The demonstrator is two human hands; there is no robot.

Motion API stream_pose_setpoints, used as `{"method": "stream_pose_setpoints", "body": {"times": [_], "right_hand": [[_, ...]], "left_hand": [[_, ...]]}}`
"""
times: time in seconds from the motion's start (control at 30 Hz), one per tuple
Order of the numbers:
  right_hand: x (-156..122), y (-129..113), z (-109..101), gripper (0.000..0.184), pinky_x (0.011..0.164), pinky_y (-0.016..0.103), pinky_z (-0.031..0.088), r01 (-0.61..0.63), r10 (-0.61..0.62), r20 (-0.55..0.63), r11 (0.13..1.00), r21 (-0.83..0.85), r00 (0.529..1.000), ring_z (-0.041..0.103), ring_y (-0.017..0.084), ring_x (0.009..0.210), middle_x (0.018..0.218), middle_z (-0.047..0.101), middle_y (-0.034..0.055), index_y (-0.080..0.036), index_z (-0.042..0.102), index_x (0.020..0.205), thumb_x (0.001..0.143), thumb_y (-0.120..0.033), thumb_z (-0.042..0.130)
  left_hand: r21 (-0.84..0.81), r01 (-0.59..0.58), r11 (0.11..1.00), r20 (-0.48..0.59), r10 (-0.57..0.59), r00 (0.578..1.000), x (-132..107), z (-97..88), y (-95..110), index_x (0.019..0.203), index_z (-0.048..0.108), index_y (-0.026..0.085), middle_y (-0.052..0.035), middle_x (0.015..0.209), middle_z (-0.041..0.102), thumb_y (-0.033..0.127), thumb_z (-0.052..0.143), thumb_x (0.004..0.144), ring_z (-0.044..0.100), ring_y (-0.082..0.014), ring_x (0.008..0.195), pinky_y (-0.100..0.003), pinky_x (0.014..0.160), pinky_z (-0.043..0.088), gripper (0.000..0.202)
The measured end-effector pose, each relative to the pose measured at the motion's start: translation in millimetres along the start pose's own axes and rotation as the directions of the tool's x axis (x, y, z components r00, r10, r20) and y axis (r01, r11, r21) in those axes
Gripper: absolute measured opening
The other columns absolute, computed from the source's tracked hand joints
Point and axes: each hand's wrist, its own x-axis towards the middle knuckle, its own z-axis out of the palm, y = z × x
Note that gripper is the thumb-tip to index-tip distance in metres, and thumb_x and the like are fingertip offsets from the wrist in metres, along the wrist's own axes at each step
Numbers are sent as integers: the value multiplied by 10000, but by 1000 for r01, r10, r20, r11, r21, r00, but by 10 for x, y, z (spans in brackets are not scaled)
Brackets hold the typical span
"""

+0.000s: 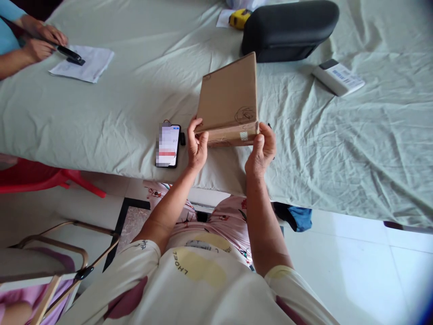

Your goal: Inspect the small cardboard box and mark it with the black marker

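Over a glossy, pale tiled floor [341, 262] spreads a wrinkled grey-green cloth [142, 99] bearing a rounded black case [291, 27], with a brown rectangular cardboard box [230, 95] near the cloth's front edge, clamped by the fingers of the left hand [197, 146] and right hand [260, 151].

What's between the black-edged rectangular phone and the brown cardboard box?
The head view shows a small black object beside the phone, then the left hand gripping the box at its left end.

the box [226, 97] is smooth, matt cardboard and the tablecloth [142, 90] wrinkled fabric.
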Motion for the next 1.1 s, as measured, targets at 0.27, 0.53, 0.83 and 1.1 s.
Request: {"method": "stream_pose_setpoints", "body": {"times": [0.27,0.53,0.83,1.1], "right_hand": [[34,134,28,671,1106,582,599,28,-22,-54,995,99,998,633,285,1428,1504,615,122,-303,564,1517,1062,-735,324],[53,185,26,740,1113,596,610,-51,41,39,943,327,998,603,308,1474,1588,569,96,-402,457,1620,1002,-808,428],[-56,111,171,775,921,440,693,-30,-23,245,977,211,969,736,256,1186,1510,668,69,-396,571,1537,866,-733,763],[-120,65,105,802,955,409,670,64,-53,250,997,-35,967,749,208,1113,1548,614,101,-393,486,1617,922,-732,697]], "left_hand": [[7,110,994,47,-110,993,-20,21,36,1501,457,276,-153,1512,610,864,276,992,585,-249,1472,-433,1269,461,798],[-292,205,934,34,-204,978,-4,7,188,1344,575,276,-130,1426,657,880,561,901,603,-271,1424,-443,1248,478,749],[-556,465,689,179,-447,877,-9,54,335,1339,564,349,-69,1453,645,842,672,861,661,-266,1334,-441,1056,641,695],[-623,583,521,255,-569,781,37,80,340,1356,541,317,-67,1434,649,694,612,1006,642,-255,1396,-454,1094,618,519]]}}
